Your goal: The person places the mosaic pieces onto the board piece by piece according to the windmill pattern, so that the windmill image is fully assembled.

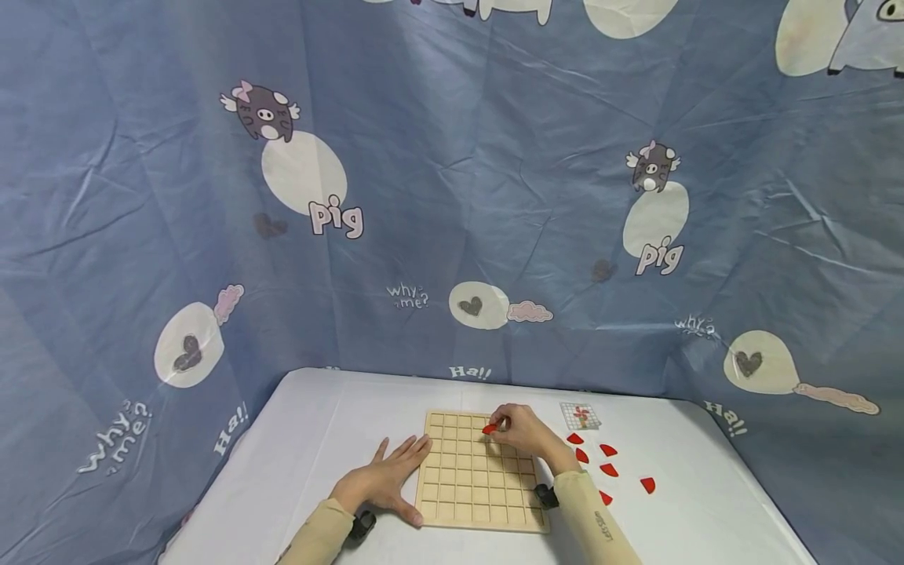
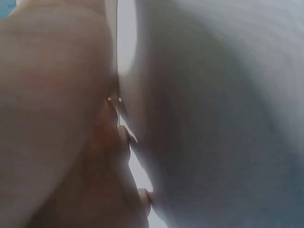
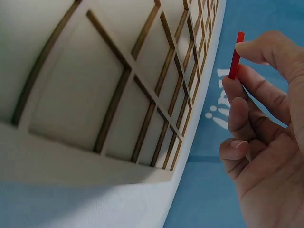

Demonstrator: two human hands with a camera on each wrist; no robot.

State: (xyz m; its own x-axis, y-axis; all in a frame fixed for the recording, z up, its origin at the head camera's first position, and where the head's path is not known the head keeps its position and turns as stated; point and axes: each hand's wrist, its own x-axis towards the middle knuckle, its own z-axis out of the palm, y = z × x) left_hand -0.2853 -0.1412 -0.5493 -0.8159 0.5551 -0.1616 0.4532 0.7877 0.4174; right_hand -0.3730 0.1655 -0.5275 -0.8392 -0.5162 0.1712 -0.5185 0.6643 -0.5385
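A square wooden grid board [image 1: 472,479] lies on the white table. Over its far right part, my right hand [image 1: 521,430] pinches a red quarter-circle piece [image 1: 489,429] between thumb and fingertips. The right wrist view shows that red piece [image 3: 236,56] edge-on, apart from the board, with the right hand's [image 3: 266,114] other fingers loosely curled. My left hand [image 1: 390,476] is spread, its fingertips and thumb at the board's left edge. In the left wrist view, the left hand [image 2: 52,109] is dark and close, pressed near the tabletop.
Several loose red pieces [image 1: 609,470] lie on the table right of the board. Behind them is a small card [image 1: 581,416] with a grid and a red pinwheel-like picture. A blue patterned curtain [image 1: 424,196] hangs behind and at both sides of the table.
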